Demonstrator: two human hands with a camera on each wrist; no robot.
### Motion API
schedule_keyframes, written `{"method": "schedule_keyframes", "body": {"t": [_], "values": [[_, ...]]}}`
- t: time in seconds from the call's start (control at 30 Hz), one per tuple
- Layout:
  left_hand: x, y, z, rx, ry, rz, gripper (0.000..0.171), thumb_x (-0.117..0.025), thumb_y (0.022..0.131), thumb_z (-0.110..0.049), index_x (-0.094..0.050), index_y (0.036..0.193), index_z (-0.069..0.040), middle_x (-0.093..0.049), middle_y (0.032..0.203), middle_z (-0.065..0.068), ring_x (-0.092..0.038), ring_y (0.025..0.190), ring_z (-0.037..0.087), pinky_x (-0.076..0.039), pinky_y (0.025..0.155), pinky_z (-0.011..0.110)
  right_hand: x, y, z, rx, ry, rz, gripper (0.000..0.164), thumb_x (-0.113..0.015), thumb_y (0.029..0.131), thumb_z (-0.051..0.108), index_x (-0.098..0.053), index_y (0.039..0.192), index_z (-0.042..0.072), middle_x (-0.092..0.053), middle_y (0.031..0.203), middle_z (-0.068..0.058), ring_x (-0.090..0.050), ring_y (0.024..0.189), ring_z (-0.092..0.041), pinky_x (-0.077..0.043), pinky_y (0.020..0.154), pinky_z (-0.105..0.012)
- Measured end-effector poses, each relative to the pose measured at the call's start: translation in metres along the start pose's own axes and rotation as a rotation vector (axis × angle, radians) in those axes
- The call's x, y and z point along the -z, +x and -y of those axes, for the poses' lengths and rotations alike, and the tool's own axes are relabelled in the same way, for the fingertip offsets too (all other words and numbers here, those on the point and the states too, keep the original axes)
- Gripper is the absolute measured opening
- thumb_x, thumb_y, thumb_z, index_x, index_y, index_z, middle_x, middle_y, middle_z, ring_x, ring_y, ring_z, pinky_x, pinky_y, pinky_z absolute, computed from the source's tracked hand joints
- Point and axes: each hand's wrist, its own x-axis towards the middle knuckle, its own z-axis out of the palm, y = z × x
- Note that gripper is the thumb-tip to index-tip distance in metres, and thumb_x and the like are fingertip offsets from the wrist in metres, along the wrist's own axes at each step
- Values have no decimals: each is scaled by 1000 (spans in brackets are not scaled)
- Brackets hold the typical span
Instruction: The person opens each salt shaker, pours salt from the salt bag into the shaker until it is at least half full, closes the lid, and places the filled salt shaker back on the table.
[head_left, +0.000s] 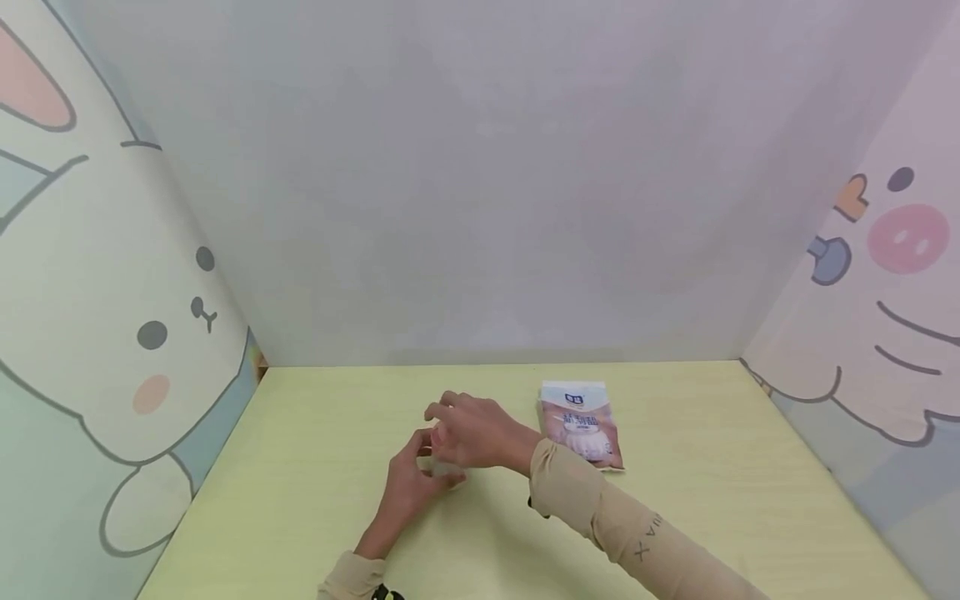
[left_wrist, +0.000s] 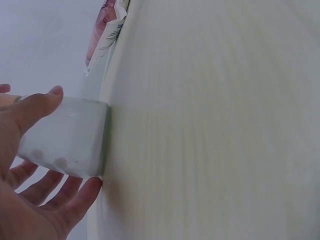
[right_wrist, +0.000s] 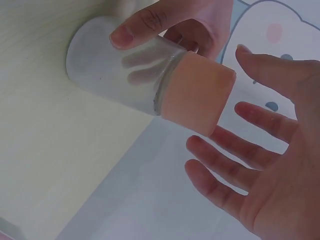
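Observation:
A clear, frosted-looking jar (right_wrist: 105, 70) with an orange-pink lid (right_wrist: 197, 92) stands on the table. In the left wrist view, its base meets the tabletop. My left hand (head_left: 411, 479) grips the jar's body, thumb on one side and fingers on the other; some of those fingers show through the wall in the right wrist view. Around the lid, my right hand (right_wrist: 265, 155) has its fingers spread and loosely bent, with the fingertips close beside the lid. From the head view, the right hand hides much of the jar.
A pink and white printed packet (head_left: 577, 425) lies flat on the table, to the right of the jar and farther back. The pale yellow table (head_left: 315, 425) is bounded by a plain back wall (head_left: 487, 183) and side panels with cartoon animals.

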Motion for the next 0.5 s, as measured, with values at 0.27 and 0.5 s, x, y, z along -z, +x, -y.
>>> {"method": "schedule_keyframes", "body": {"t": [0.27,0.5], "values": [[0,0,-1,8,28,8,57,-82,59,-24,-49,106,-23,-55,100,-8,-51,90,13,-52,67,34,-2,3,2,-47,-50,2,36,-61,76,49,-55,89,16,-42,72,7,-39,52,-6,-33,43,-17],[0,0,0,11,25,6,57,-82,59,-24,-50,106,-24,-55,101,-7,-52,91,14,-52,66,33,-4,7,0,-20,-51,26,17,-63,76,32,-55,81,18,-43,71,9,-40,55,-4,-34,46,-16]]}}
